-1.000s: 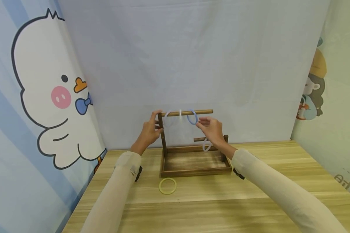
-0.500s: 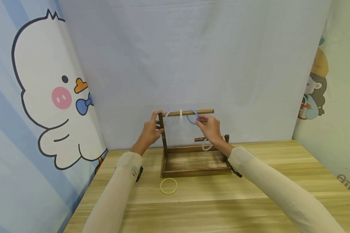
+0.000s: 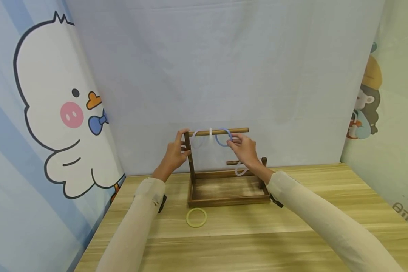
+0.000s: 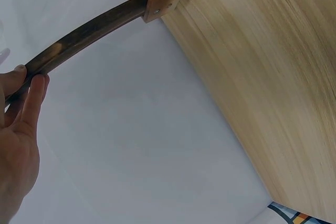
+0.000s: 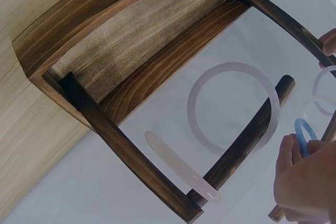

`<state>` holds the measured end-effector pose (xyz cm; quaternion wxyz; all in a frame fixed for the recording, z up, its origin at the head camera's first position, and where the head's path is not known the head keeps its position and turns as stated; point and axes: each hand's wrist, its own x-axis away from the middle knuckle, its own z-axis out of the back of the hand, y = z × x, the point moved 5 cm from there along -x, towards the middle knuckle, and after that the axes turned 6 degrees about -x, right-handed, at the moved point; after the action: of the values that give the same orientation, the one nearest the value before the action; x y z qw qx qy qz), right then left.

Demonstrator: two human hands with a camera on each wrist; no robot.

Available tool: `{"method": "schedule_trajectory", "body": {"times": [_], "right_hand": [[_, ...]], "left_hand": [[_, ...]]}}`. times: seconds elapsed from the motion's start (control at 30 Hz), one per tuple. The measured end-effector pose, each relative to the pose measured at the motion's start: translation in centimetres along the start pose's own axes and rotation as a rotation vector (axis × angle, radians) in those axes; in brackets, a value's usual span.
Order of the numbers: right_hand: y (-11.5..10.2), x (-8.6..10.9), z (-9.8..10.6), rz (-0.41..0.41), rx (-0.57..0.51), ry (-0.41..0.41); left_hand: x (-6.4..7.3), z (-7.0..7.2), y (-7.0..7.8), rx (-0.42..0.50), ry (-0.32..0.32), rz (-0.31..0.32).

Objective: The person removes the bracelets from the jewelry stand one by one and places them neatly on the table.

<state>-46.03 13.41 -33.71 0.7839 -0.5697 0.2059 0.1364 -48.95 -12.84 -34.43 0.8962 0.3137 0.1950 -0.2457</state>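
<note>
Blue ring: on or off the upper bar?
On. In the head view, the blue ring loops around the upper bar, hanging partly below it; the right hand pinches the ring.

Looks like a small draped booth. Has pale cloth [image 3: 238,75] behind a table [image 3: 224,251], a cartoon bird [image 3: 49,109] on the left and a cartoon figure [image 3: 372,98] on the right. Cannot be placed more closely.
</note>
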Motion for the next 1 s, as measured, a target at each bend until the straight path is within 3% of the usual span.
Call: {"method": "schedule_trajectory", "body": {"times": [0.43,1.0], "right_hand": [[-0.2,0.1,0.5,-0.037,0.013,-0.047],[0.3,0.4,3.8,-0.074,-0.018,-0.047]], "left_hand": [[0.0,0.0,0.1,0.006,0.008,-0.007],[0.0,0.0,0.1,0.01,0.014,-0.001]]}}
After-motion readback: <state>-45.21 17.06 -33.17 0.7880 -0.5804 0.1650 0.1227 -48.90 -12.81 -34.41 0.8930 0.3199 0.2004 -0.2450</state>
